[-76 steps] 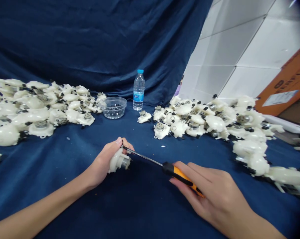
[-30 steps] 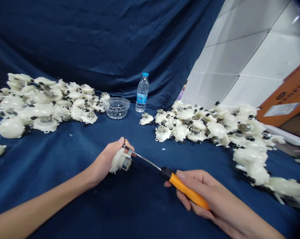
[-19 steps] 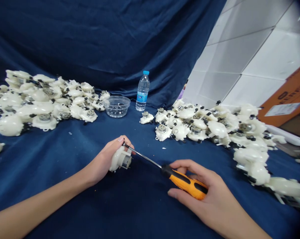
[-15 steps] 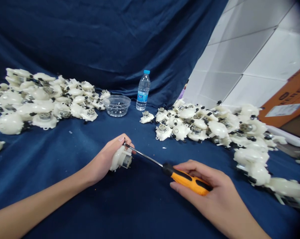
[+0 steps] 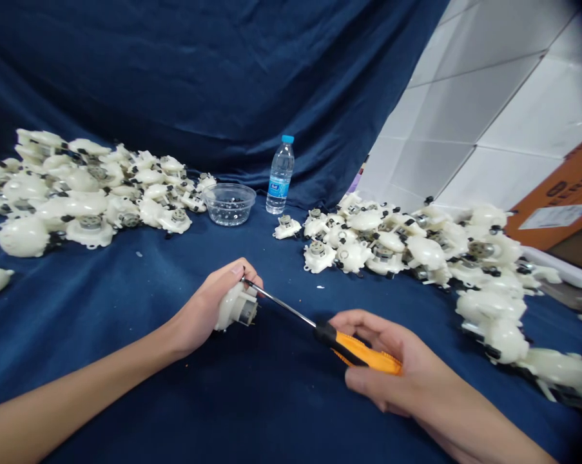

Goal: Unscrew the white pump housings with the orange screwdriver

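Cream plastic motor housing (image 5: pixel 229 307) sitting gripped in left hand (image 5: pixel 207 308) above dark-blue cloth (image 5: pixel 252 393). Orange-and-black steel-shafted screwdriver (image 5: pixel 325 334) meeting housing's upper end; right hand (image 5: pixel 414 368) gripping handle, face newly rotated since half-second ago: likely turning.

The screwdriver (image 5: pixel 325 332) has a shiny metal shaft (image 5: pixel 281 303) and ridged plastic handle (image 5: pixel 365 356); the motor housing (image 5: pixel 229 309) is smooth plastic, the drape (image 5: pixel 198 84) satiny cloth.

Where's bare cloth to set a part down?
Blue cloth is bare, small flecks aside, between left hand and right hand, below the screwdriver; also between left hand and clear bowl. Crowded: left pile and right pile of white units. Bowl and bottle stand between them.
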The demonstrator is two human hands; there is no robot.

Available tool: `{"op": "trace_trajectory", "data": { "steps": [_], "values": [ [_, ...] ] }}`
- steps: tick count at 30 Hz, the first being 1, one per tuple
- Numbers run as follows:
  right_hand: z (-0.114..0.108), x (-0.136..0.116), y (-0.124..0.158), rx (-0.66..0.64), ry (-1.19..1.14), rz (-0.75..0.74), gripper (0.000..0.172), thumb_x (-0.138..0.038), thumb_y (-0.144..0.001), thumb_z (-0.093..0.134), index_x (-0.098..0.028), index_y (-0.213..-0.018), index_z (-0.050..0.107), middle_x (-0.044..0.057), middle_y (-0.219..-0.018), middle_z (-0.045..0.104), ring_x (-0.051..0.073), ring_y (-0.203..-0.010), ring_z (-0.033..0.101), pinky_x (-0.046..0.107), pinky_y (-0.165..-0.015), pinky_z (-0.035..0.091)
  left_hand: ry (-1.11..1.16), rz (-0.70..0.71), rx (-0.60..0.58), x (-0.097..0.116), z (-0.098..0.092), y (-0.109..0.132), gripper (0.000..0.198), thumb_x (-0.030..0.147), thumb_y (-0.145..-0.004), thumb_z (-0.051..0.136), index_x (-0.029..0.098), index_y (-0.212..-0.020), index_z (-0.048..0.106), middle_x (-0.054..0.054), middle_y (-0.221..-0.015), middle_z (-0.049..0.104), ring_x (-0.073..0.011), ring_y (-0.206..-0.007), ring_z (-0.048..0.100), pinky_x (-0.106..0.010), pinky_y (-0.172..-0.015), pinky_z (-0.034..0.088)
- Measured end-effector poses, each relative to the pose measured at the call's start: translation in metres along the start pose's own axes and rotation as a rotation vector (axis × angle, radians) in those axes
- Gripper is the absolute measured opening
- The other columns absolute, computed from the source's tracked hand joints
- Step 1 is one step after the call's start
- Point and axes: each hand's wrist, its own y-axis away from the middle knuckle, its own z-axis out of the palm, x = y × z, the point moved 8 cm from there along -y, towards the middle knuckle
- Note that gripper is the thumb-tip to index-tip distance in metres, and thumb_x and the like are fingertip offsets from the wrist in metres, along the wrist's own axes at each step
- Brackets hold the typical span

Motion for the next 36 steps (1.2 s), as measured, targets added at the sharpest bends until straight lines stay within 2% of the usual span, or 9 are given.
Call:
{"op": "trace_trajectory", "data": {
  "steps": [2, 5, 7, 9, 14, 16, 22, 28, 36],
  "values": [
    [-0.01, -0.014, 0.0, 0.151, 0.131, -0.167, 0.039, -0.024, -0.057, 0.087, -0.025, -0.09, 0.067, -0.002, -0.088, 0.064, 0.008, -0.059, 0.054, 0.018, -0.053, 0.044, 0.023, 0.001, 0.018, 0.0, -0.001, 0.0, 0.029, 0.045, -0.092, 0.042, 0.019, -0.081, 0.048, -0.004, -0.087, 0.057, -0.0116, -0.062, 0.047, -0.022, -0.054, 0.045],
    [-0.014, -0.039, 0.009, 0.293, 0.38, -0.482, 0.021, -0.025, -0.067, 0.081, -0.027, -0.087, 0.075, 0.002, -0.089, 0.069, 0.019, -0.079, 0.064, 0.029, -0.07, 0.05, 0.054, -0.013, 0.025, -0.001, -0.001, 0.0, 0.029, 0.045, -0.091, 0.044, 0.018, -0.081, 0.049, -0.004, -0.087, 0.056, -0.0117, -0.063, 0.048, -0.023, -0.055, 0.046],
    [-0.013, -0.049, 0.015, 0.317, 0.47, -0.603, 0.023, -0.024, -0.073, 0.077, -0.03, -0.095, 0.077, 0.004, -0.094, 0.071, 0.021, -0.085, 0.064, 0.032, -0.074, 0.05, 0.057, -0.021, 0.018, -0.002, -0.001, 0.001, 0.03, 0.046, -0.091, 0.043, 0.019, -0.081, 0.049, -0.004, -0.087, 0.056, -0.0119, -0.063, 0.049, -0.023, -0.056, 0.047],
    [-0.014, -0.048, 0.013, 0.274, 0.454, -0.551, 0.024, -0.026, -0.075, 0.076, -0.03, -0.099, 0.077, 0.003, -0.088, 0.071, 0.019, -0.076, 0.063, 0.031, -0.069, 0.049, 0.043, -0.014, 0.013, -0.002, -0.001, 0.002, 0.031, 0.047, -0.092, 0.043, 0.019, -0.082, 0.05, -0.003, -0.086, 0.056, -0.0122, -0.063, 0.049, -0.024, -0.056, 0.046],
    [-0.015, -0.016, 0.001, 0.088, 0.142, -0.076, 0.032, -0.04, -0.074, 0.076, -0.025, -0.103, 0.076, 0.004, -0.074, 0.069, 0.009, -0.051, 0.05, 0.021, -0.044, 0.034, 0.0, 0.004, -0.006, -0.004, -0.003, 0.005, 0.031, 0.049, -0.091, 0.043, 0.02, -0.083, 0.051, -0.003, -0.087, 0.055, -0.0134, -0.065, 0.05, -0.026, -0.058, 0.045],
    [-0.01, -0.009, -0.001, 0.012, 0.023, 0.019, 0.032, -0.041, -0.076, 0.075, -0.024, -0.103, 0.076, 0.005, -0.073, 0.069, 0.007, -0.049, 0.048, 0.019, -0.042, 0.028, 0.0, 0.0, -0.017, -0.004, -0.003, 0.005, 0.03, 0.049, -0.091, 0.043, 0.02, -0.084, 0.051, -0.003, -0.088, 0.055, -0.0137, -0.066, 0.051, -0.027, -0.059, 0.046],
    [-0.007, -0.005, -0.003, 0.009, -0.078, 0.023, 0.031, -0.041, -0.078, 0.075, -0.025, -0.103, 0.073, 0.002, -0.075, 0.066, 0.005, -0.05, 0.044, 0.017, -0.044, 0.025, -0.083, 0.034, 0.001, 0.006, -0.002, 0.007, 0.03, 0.047, -0.092, 0.042, 0.02, -0.086, 0.05, -0.002, -0.087, 0.053, -0.013, -0.067, 0.049, -0.027, -0.061, 0.042],
    [-0.022, -0.005, -0.001, 0.125, -0.133, 0.012, 0.035, -0.043, -0.075, 0.077, -0.023, -0.104, 0.071, 0.003, -0.074, 0.066, 0.006, -0.05, 0.04, 0.017, -0.043, 0.023, -0.265, 0.055, 0.019, 0.012, -0.001, 0.009, 0.033, 0.036, -0.075, 0.073, 0.021, -0.087, 0.046, 0.0, -0.091, 0.054, -0.0096, -0.066, 0.047, -0.023, -0.059, 0.038],
    [-0.022, -0.008, -0.004, 0.052, -0.303, -0.014, 0.029, -0.037, -0.077, 0.075, -0.023, -0.102, 0.071, 0.002, -0.074, 0.063, 0.003, -0.045, 0.033, 0.018, -0.041, 0.022, 0.065, -0.105, 0.234, 0.002, -0.02, 0.005, 0.034, 0.019, -0.07, 0.068, 0.022, -0.095, 0.045, -0.006, -0.108, 0.061, -0.0122, -0.071, 0.053, -0.022, -0.053, 0.044]
  ]
}}
